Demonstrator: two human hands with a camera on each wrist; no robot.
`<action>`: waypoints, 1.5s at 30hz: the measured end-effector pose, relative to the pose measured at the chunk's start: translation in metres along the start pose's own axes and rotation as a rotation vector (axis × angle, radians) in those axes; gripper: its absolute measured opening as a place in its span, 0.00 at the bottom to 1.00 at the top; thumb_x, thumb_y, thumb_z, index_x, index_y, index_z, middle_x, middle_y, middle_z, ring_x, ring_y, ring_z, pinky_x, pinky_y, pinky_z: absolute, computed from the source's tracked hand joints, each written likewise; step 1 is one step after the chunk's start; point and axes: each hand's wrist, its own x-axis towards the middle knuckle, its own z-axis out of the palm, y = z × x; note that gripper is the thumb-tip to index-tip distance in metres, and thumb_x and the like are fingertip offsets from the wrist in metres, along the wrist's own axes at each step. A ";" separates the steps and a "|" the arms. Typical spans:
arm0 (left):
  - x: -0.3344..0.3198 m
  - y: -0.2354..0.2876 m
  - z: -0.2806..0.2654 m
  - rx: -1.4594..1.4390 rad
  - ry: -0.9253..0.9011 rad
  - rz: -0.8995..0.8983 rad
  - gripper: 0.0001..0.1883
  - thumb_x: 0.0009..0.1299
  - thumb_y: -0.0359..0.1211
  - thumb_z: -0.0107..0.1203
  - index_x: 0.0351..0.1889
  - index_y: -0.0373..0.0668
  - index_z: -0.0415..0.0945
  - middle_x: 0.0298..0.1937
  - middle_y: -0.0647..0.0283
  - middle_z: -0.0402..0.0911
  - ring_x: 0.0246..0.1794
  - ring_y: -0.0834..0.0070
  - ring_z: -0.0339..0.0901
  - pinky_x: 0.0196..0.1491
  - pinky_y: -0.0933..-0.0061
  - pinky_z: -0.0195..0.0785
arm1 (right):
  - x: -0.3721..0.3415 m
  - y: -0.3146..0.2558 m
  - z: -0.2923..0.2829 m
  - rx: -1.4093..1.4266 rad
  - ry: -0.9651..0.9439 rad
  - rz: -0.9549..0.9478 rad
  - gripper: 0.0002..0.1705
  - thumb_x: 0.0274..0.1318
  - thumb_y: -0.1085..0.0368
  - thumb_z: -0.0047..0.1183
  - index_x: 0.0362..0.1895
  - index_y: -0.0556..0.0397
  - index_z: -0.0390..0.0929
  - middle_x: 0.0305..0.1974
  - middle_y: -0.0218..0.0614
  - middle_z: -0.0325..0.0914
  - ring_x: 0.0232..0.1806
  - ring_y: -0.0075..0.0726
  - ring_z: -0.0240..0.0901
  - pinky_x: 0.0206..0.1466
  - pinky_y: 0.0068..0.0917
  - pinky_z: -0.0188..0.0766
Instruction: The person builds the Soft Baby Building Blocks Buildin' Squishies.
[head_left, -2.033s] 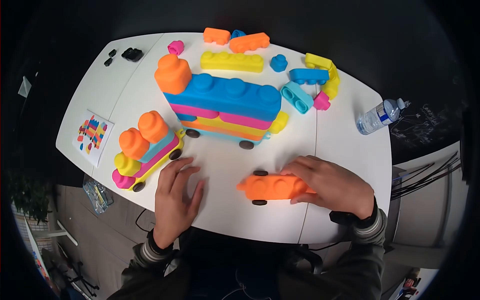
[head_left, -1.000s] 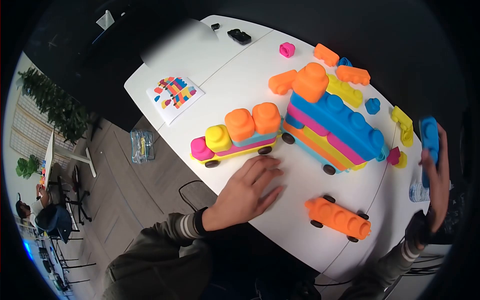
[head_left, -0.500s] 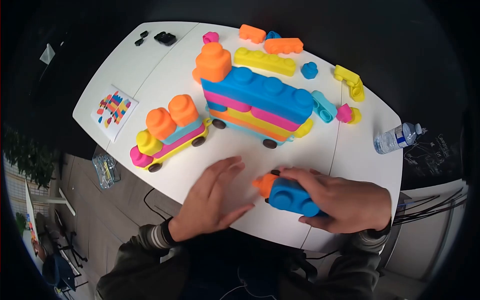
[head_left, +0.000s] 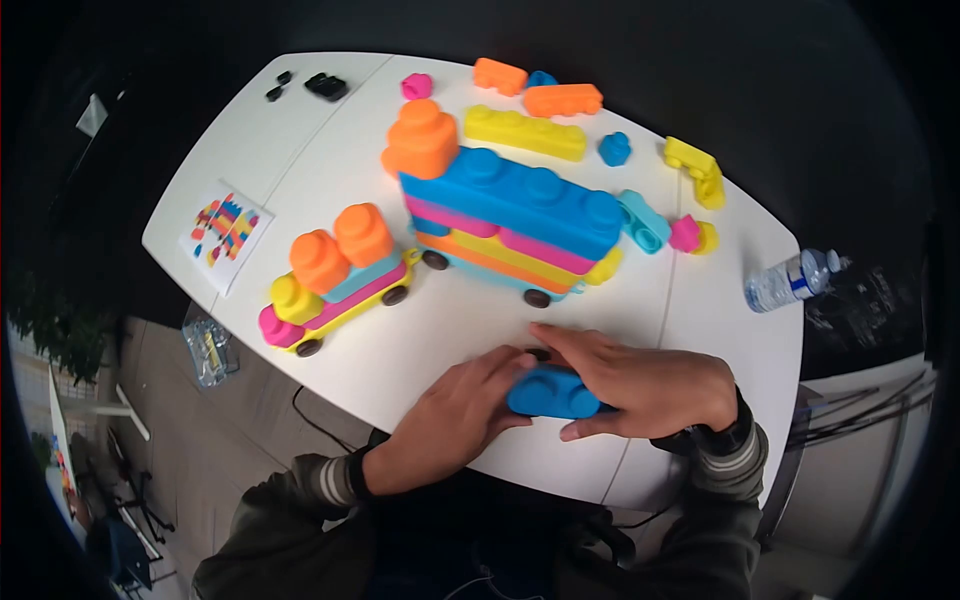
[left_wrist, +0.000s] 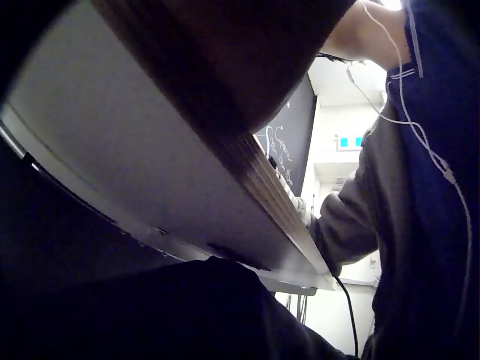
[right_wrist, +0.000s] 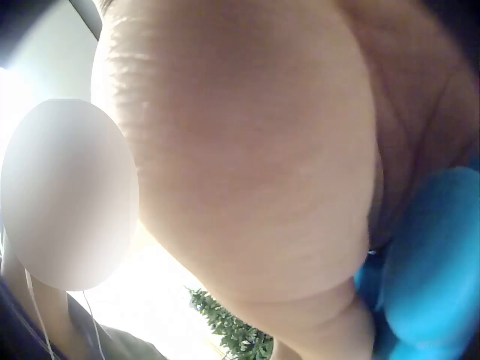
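In the head view a long blue building block with round studs lies over the orange wheeled base near the table's front edge. The base is almost wholly hidden; one dark wheel shows behind the block. My right hand grips the block's right end, fingers on the far side and thumb on the near side. Around its left end, my left hand has fingers and thumb. Close up in the right wrist view, the blue block sits beside the palm. The left wrist view shows the table's underside, not the block.
Behind stands a tall wheeled stack of coloured blocks, with a shorter wheeled stack to its left. Loose blocks, including a long yellow block, lie along the far edge. A water bottle is at right, a picture sheet at left.
My right hand left the orange wheeled base, picked up the blue block at the right and brought it over the base. My left hand has moved right to the block's left end.
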 end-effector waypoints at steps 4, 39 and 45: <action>0.000 0.004 -0.005 0.123 -0.004 0.041 0.41 0.74 0.35 0.80 0.84 0.47 0.74 0.77 0.45 0.79 0.69 0.47 0.86 0.69 0.52 0.85 | 0.003 0.001 0.001 -0.148 -0.038 -0.051 0.66 0.79 0.44 0.71 0.95 0.67 0.40 0.92 0.70 0.48 0.96 0.70 0.45 0.95 0.52 0.55; 0.001 0.008 -0.011 0.053 -0.099 -0.033 0.47 0.83 0.39 0.70 0.92 0.31 0.56 0.79 0.35 0.72 0.75 0.36 0.78 0.76 0.44 0.76 | -0.008 0.055 -0.041 -0.390 0.781 0.273 0.41 0.61 0.66 0.81 0.77 0.53 0.80 0.72 0.46 0.82 0.71 0.62 0.81 0.76 0.50 0.78; 0.001 0.007 -0.009 0.041 -0.092 -0.033 0.46 0.83 0.38 0.70 0.91 0.30 0.57 0.78 0.34 0.72 0.74 0.35 0.78 0.76 0.44 0.76 | 0.009 0.060 -0.036 -0.285 0.645 0.298 0.37 0.61 0.68 0.81 0.74 0.53 0.82 0.70 0.47 0.86 0.73 0.61 0.82 0.75 0.51 0.79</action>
